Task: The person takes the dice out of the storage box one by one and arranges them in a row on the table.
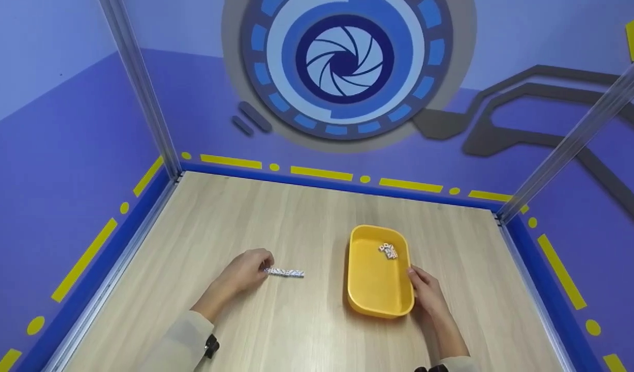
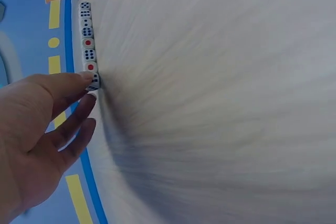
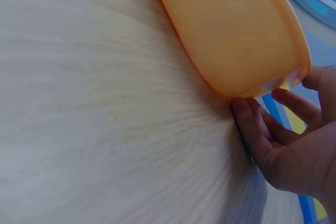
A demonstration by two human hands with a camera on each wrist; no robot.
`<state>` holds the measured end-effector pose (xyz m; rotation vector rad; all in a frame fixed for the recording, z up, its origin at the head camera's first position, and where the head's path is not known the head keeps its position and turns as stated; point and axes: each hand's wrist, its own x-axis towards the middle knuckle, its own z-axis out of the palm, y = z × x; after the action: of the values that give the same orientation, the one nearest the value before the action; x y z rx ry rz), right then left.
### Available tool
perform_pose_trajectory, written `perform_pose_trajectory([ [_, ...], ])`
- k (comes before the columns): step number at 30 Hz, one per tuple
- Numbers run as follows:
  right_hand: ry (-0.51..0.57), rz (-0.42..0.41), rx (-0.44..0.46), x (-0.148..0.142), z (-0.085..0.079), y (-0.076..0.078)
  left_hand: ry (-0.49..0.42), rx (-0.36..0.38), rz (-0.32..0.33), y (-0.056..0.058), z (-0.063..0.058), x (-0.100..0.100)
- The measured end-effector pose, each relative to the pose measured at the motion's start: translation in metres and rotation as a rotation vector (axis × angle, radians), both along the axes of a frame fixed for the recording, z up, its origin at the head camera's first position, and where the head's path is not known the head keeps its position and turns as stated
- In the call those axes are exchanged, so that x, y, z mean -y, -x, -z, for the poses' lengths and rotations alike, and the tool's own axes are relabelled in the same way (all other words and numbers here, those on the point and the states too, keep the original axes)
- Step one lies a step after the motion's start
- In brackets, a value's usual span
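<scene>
A straight row of small white dice [image 1: 288,273] lies on the table left of a yellow plastic tub. My left hand [image 1: 247,271] is at the row's left end, where its thumb and a finger pinch the end die [image 2: 95,83]; the other fingers are loosely bent below. Red and dark pips show along the row in the left wrist view. My right hand [image 1: 428,294] grips the right side wall of the yellow tub [image 1: 375,292], thumb at the rim and fingers against the outside. Several loose dice [image 1: 389,251] sit inside the tub towards its far right corner.
Both things rest on a pale wood-grain table [image 1: 255,217]. Blue printed walls [image 1: 317,150] enclose its back and sides, with metal posts [image 1: 152,103] at the corners.
</scene>
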<state>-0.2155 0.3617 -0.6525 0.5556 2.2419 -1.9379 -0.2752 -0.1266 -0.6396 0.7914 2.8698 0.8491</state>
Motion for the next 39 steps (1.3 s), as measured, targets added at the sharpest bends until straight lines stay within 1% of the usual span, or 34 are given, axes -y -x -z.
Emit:
perform_pose_trajectory([
  [4, -0.001, -0.005, 0.009, 0.0, 0.0, 0.001, 0.036, 0.059, 0.014, 0.003, -0.008, -0.001],
  [7, -0.013, -0.006, 0.015, -0.001, 0.0, 0.001, 0.028, 0.096, 0.022, 0.002, -0.015, -0.005],
  [10, -0.021, -0.001, 0.011, -0.003, -0.001, 0.001, -0.003, 0.113, 0.032, 0.0, -0.024, -0.016],
  [13, -0.018, -0.008, 0.008, -0.005, -0.002, 0.001, -0.012, 0.103, 0.043, -0.002, -0.033, -0.034],
  [19, -0.018, -0.007, 0.008, -0.003, -0.003, 0.0, -0.027, 0.043, 0.094, -0.004, -0.047, -0.078],
  [24, -0.07, -0.021, 0.017, -0.002, -0.003, 0.001, -0.047, 0.015, 0.126, -0.001, -0.056, -0.117],
  [28, -0.094, -0.032, 0.022, 0.0, -0.003, 0.003, -0.067, -0.049, 0.155, 0.0, -0.06, -0.147],
  [31, -0.088, -0.034, 0.012, 0.001, -0.006, 0.004, -0.089, -0.116, 0.137, 0.0, -0.061, -0.171],
  [34, -0.086, -0.048, 0.002, 0.002, -0.008, 0.004, -0.138, -0.163, 0.103, 0.0, -0.06, -0.195],
  [37, -0.102, -0.037, -0.005, 0.002, -0.011, 0.004, -0.181, -0.195, 0.09, 0.003, -0.058, -0.22],
  [39, -0.11, -0.031, -0.005, 0.002, -0.011, 0.004, -0.185, -0.204, 0.081, 0.006, -0.056, -0.235],
])
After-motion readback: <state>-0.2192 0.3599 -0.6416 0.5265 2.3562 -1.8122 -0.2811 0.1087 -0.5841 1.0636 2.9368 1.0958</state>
